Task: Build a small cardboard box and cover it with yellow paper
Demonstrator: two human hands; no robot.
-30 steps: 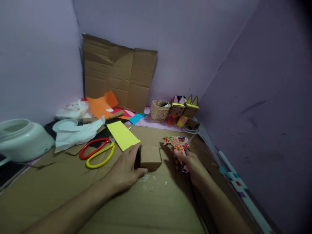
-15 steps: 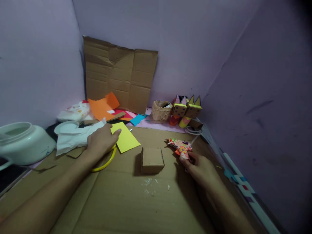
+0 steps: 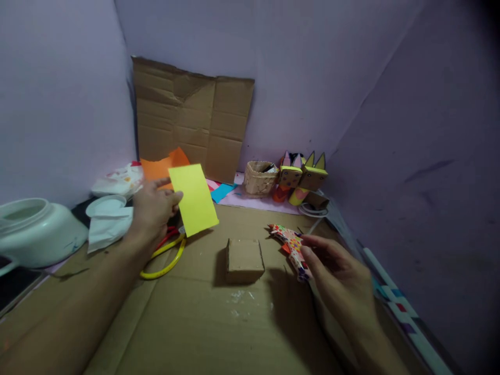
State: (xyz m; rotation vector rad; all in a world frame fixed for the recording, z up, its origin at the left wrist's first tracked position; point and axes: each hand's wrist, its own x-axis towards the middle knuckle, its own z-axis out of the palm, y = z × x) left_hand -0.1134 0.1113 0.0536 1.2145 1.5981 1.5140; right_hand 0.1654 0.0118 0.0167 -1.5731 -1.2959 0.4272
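My left hand (image 3: 154,208) pinches the left edge of a yellow sheet of paper (image 3: 195,200), which is lifted and tilted above the cardboard surface. Beneath that wrist lie scissors with yellow handles (image 3: 164,272); their blades are hidden. A flower-patterned glue gun (image 3: 291,242) rests on its side at the right, nozzle towards the upper left. Right beside its handle is my right hand (image 3: 339,276), thumb and fingers apart; whether a fingertip touches the gun is hard to tell. Between the two hands sits a small cardboard box (image 3: 245,260).
A large cardboard sheet (image 3: 191,120) leans on the back wall. Near it stand a woven basket (image 3: 260,179) and cardboard figures with pointed ears (image 3: 302,177). Orange paper (image 3: 156,172) and a blue scrap (image 3: 224,192) lie behind. A white ceramic pot (image 3: 42,232) is at left.
My left hand has raised the yellow paper off the surface, exposing more of the scissors. My right hand has loosened from the glue gun's handle and shifted right, the gun now lying down.
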